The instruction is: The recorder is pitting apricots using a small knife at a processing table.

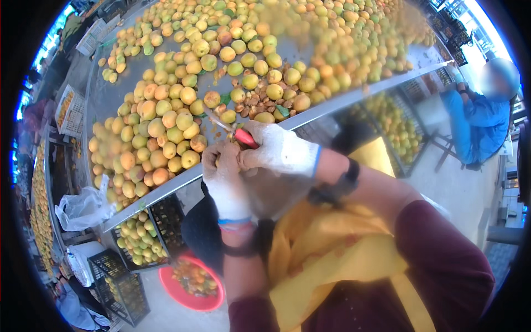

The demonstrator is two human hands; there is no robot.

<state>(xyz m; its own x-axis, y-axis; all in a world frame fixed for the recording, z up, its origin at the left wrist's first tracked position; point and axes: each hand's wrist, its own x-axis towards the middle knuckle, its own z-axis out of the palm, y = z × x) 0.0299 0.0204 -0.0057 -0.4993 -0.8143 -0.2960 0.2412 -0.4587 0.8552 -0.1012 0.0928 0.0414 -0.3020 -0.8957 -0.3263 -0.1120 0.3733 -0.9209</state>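
Observation:
My right hand (278,149), in a white knit glove with a soiled front, grips the red handle (245,138) of a small knife. Its blade (216,119) points up and left over the table edge. Right beside it, my left hand (225,176) wears a similar glove, fingers curled around a yellowish fruit that is almost wholly hidden. Both hands meet just above the near rim of a metal table (244,89). Many yellow-orange apricots (157,127) lie on that table. Brown fruit stones (256,101) form a small heap ahead of my hands.
Under the table stand black crates of fruit (143,240) and a red basin (191,286) holding wet fruit pieces. A clear plastic bag (85,207) hangs at the left corner. To the right, a person in blue (477,120) sits at the same table, near another fruit crate (394,124).

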